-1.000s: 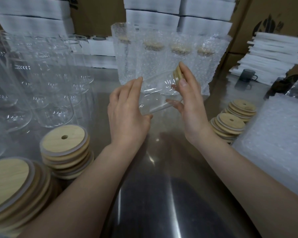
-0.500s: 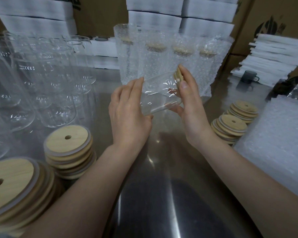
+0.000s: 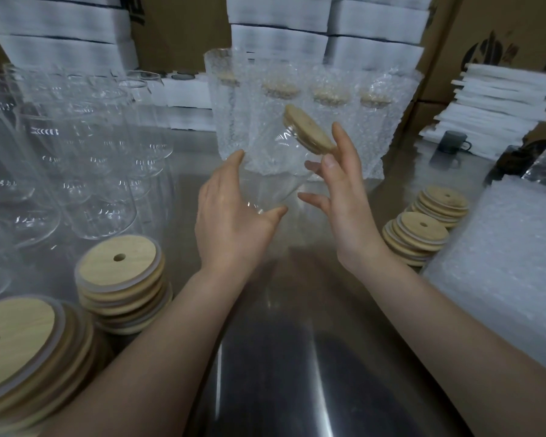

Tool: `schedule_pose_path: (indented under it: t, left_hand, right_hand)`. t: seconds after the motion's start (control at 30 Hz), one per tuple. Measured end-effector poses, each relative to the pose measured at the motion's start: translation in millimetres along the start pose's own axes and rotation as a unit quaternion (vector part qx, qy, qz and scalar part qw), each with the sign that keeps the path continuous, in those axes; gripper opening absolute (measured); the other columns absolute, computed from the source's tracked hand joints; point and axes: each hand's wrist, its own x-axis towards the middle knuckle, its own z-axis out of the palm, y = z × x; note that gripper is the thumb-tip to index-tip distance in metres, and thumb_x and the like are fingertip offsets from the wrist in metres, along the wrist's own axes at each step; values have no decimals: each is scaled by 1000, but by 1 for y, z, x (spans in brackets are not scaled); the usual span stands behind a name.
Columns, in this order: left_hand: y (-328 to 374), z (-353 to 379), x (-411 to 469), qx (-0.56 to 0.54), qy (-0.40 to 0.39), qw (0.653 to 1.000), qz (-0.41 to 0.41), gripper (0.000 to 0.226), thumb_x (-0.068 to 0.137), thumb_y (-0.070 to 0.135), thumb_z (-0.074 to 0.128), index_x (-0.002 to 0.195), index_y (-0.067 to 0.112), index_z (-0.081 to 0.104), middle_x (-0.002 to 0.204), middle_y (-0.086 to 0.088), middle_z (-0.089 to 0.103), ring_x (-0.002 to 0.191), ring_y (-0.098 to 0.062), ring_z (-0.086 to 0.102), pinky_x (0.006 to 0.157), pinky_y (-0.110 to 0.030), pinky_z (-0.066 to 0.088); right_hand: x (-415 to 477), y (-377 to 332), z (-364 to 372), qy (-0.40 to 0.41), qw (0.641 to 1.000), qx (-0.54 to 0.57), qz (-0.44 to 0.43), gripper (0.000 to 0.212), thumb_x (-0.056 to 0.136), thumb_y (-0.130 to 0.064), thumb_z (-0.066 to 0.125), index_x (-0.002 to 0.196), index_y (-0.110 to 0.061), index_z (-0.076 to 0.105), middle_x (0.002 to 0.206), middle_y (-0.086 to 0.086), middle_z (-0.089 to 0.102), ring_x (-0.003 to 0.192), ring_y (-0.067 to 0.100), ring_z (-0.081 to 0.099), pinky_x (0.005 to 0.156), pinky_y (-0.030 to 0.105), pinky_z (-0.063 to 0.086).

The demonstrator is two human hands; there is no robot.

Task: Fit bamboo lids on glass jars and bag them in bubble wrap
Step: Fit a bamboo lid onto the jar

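Over the metal table (image 3: pixel 297 357) I hold a clear glass jar (image 3: pixel 278 175), tilted with its mouth up and to the right. A bamboo lid (image 3: pixel 308 129) with a small hole sits on that mouth. My left hand (image 3: pixel 234 222) wraps the jar's base from the left. My right hand (image 3: pixel 347 203) holds the lid end lightly: thumb on the glass wall, index fingertip at the lid's rim, other fingers spread. Behind the jar stands a row of lidded jars in bubble wrap bags (image 3: pixel 331 121).
Several empty glass jars (image 3: pixel 76 152) crowd the left. Stacks of bamboo lids stand at near left (image 3: pixel 120 279), bottom left (image 3: pixel 19 342) and right (image 3: pixel 420 238). A pile of bubble wrap bags (image 3: pixel 511 263) lies far right, a grey mug (image 3: pixel 451 143) behind it.
The jar has tipped more upright, and the lid's top face now shows. My right hand's fingers have loosened and spread; my left hand has slid toward the base.
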Motion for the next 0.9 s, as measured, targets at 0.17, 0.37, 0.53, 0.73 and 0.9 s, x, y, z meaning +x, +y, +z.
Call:
schedule_pose_path:
  t: [0.17,0.37,0.53,0.73,0.9]
  left_hand:
    - [-2,0,3,-31,15,997,-72,93,64,46,86,142,22,41,141,6,52,128,-16,51,105,-40,43]
    - [-9,0,7,-45,43,990,-125,90,69,44,84,141,17,38,141,0,49,128,-22,51,103,-42,43]
    - [-10,0,9,-52,65,985,-150,86,71,40,84,138,14,38,140,-4,48,126,-24,50,100,-38,41]
    - [-10,-2,11,-51,70,983,-159,88,73,37,83,141,13,35,144,-5,46,129,-24,47,100,-34,39]
    - [-10,-3,10,-49,69,984,-158,89,76,35,81,145,10,31,146,-8,42,132,-26,44,104,-37,37]
  right_hand:
    - [-4,-6,-1,95,985,-144,-21,44,100,-29,45,144,-23,42,133,-2,50,114,1,52,94,13,42]
    - [11,-38,-42,203,806,-554,-31,37,90,-22,46,120,-17,67,125,14,55,120,34,48,102,46,31]
    - [19,-49,-81,230,729,-616,191,36,86,-13,53,122,-19,57,138,21,36,133,39,28,106,48,23]
    - [21,-48,-112,196,712,-584,336,47,92,-20,57,137,-13,45,150,23,20,141,38,16,113,49,17]
    - [19,-55,-121,214,714,-589,312,43,90,-6,58,131,-7,46,148,26,23,139,40,20,113,48,20]
